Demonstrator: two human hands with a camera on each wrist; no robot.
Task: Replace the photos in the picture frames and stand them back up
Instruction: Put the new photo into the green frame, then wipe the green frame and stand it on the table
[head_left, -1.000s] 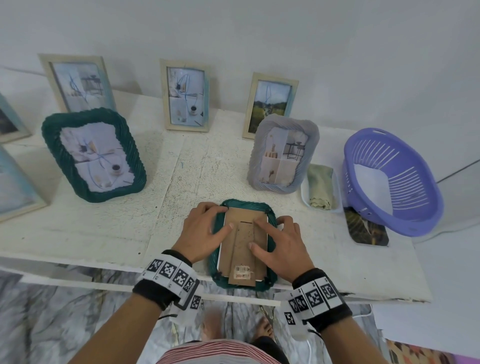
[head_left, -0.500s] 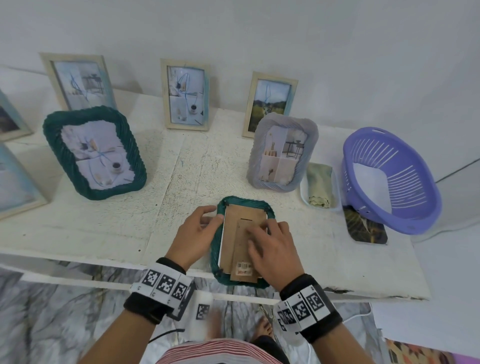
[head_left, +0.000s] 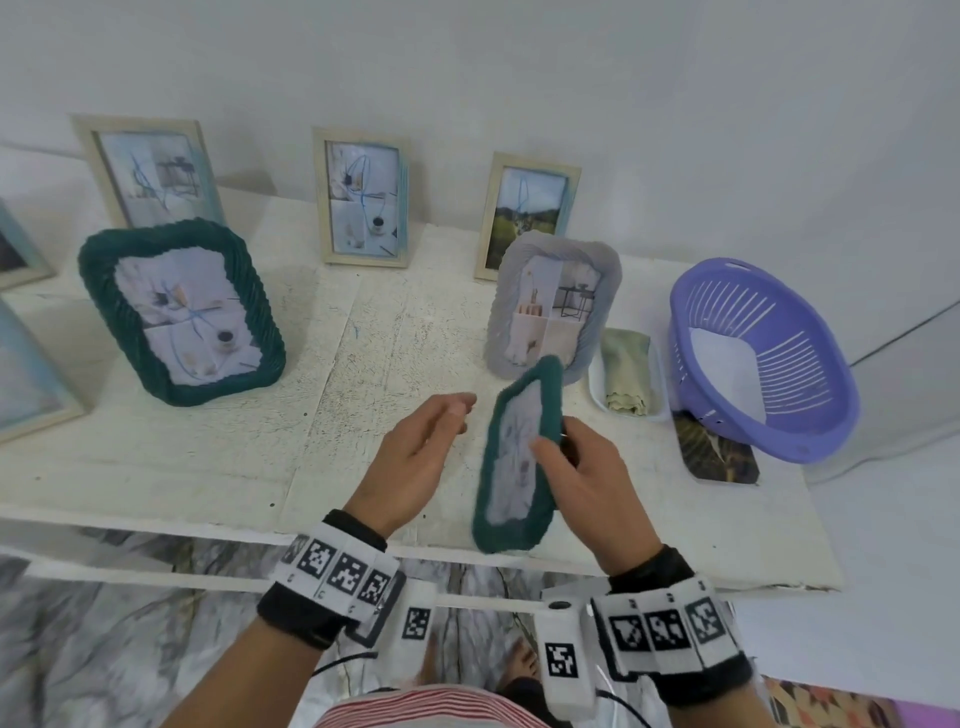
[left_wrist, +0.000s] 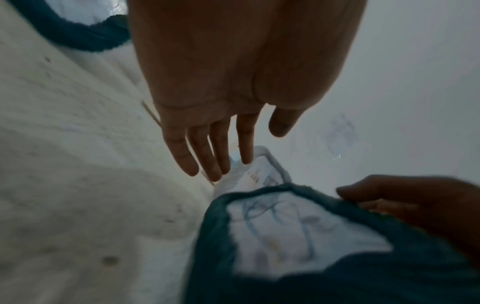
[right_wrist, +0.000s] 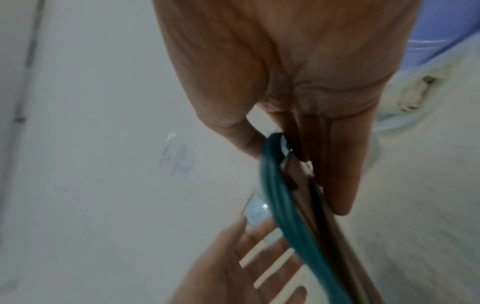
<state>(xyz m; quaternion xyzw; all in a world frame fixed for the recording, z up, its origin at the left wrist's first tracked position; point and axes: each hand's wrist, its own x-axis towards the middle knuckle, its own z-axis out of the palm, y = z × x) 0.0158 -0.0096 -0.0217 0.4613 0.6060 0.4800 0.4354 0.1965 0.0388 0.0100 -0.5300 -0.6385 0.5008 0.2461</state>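
A small dark green woven frame (head_left: 519, 462) with a pale photo is lifted off the white table (head_left: 208, 457), tilted on edge with its front facing left. My right hand (head_left: 582, 467) pinches its right side, thumb on the front, fingers behind on the cardboard back (right_wrist: 306, 185). My left hand (head_left: 426, 447) hovers just left of it, fingers straight, holding nothing. In the left wrist view the green frame (left_wrist: 298, 236) sits below those straight fingers (left_wrist: 207, 156). In the right wrist view the green frame's edge (right_wrist: 280, 205) runs between thumb and fingers.
A larger green frame (head_left: 182, 312) stands at left, a grey frame (head_left: 550, 306) right behind the held one, several wooden frames (head_left: 363, 197) along the wall. A purple basket (head_left: 758, 353), a dish with a cloth (head_left: 628, 374) and a loose dark photo (head_left: 717, 452) lie at right.
The small green frame lay face down under both hands. My right hand has lifted and turned it so the photo side shows, and my left hand has let go and drawn aside.
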